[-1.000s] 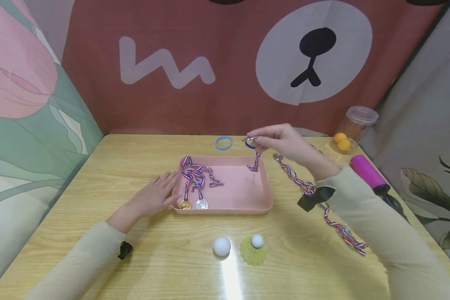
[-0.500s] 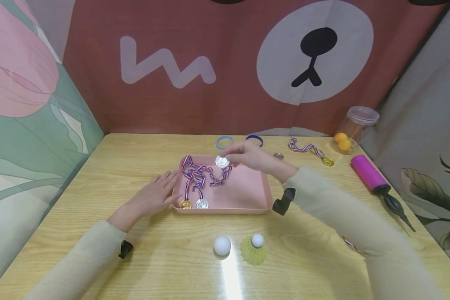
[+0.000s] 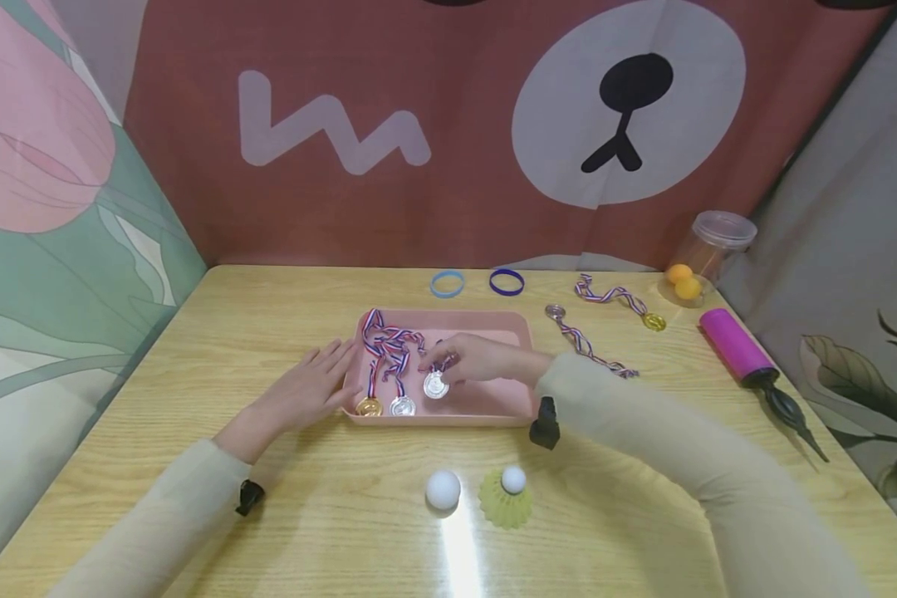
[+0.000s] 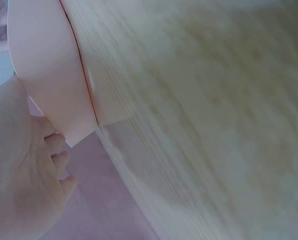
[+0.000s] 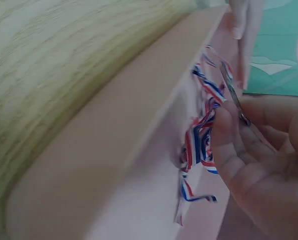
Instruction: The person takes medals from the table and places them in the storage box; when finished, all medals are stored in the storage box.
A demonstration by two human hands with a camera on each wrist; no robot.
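In the head view a pink tray [image 3: 448,421] lies mid-table. My right hand [image 3: 478,359] is over it, thumb and fingers pinching a silver medal [image 3: 436,384] near the tray's front middle. The medal shows edge-on in the right wrist view, its striped ribbon [image 5: 198,140] bunched beside the fingertips. At the tray's left end are a gold medal [image 3: 369,407] and another silver medal [image 3: 402,406], their red, white and blue ribbons [image 3: 389,340] tangled behind them. My left hand [image 3: 306,390] rests with straight fingers along the left rim.
Behind the tray are a light blue wristband [image 3: 447,296] and a dark blue wristband [image 3: 507,293]. Two more medals with ribbons, one dull [image 3: 556,312], one gold [image 3: 654,321], lie right, near a jar [image 3: 718,241] and pink pump [image 3: 736,349]. A white ball [image 3: 443,490] and yellow shuttlecock [image 3: 505,507] are in front.
My right hand has brought the silver medal from above the tray's back right corner leftward, then down toward its front middle. The left hand stays on the rim.
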